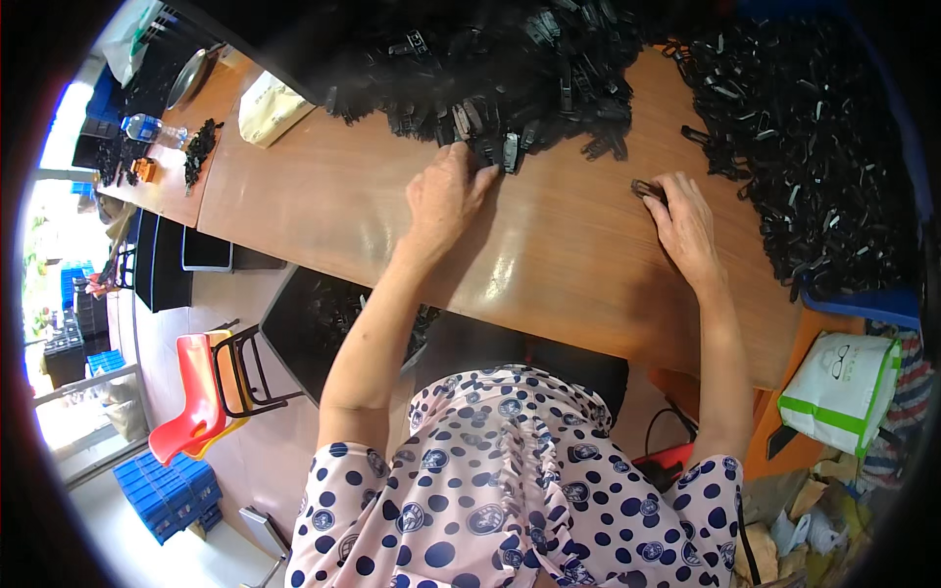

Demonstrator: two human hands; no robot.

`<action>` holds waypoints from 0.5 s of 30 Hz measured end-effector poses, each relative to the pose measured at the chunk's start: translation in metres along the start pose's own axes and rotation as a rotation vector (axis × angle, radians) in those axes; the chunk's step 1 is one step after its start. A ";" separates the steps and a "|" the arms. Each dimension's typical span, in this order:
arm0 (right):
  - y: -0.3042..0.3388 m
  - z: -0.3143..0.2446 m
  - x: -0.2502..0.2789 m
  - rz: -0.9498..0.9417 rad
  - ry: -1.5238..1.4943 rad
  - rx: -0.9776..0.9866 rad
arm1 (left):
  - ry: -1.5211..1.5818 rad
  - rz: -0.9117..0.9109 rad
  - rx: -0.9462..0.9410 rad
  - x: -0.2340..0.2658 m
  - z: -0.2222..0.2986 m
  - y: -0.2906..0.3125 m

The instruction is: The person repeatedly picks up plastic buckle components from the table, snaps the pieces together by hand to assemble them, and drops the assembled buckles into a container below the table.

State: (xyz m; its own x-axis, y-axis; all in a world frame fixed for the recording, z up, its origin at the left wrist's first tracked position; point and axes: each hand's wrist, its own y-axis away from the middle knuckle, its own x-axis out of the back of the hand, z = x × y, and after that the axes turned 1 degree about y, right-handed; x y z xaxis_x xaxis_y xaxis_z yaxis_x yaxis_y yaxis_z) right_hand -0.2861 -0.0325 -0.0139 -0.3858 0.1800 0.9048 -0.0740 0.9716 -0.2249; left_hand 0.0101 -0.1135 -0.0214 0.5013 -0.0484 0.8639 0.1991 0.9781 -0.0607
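Note:
Along the far middle of the wooden table lies a heap of small black clip-like plastic pieces (578, 88). My left hand (446, 201) is at its near edge, with thumb and bent fingers around a black piece there; their tips partly hide it. Just right of that hand, a black clip with a shiny grey face (511, 153) stands out from the heap. Farther right, my right hand (688, 225) pinches one dark clip (647, 189) between thumb and fingers, low over the tabletop (559, 230).
A blue tray (863, 306) at the right is piled with black pieces. Below it hangs a white-and-green bag (841, 387). Far left are a water bottle (147, 128) and a cream package (270, 110). A black bin (304, 338) sits under the near edge, beside a red chair (196, 397).

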 end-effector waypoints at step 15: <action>0.040 -0.082 0.003 -0.242 -1.520 -0.340 | 1.535 -0.533 0.229 0.007 0.053 0.077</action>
State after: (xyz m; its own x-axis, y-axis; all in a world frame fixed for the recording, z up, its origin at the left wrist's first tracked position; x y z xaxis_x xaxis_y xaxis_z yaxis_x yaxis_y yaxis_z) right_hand -0.2144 0.0199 0.0095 -0.9376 -0.0919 -0.3353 -0.1472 0.9787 0.1434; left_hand -0.0156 -0.0277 0.0063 0.7649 -0.3769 -0.5224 0.5617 0.7872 0.2546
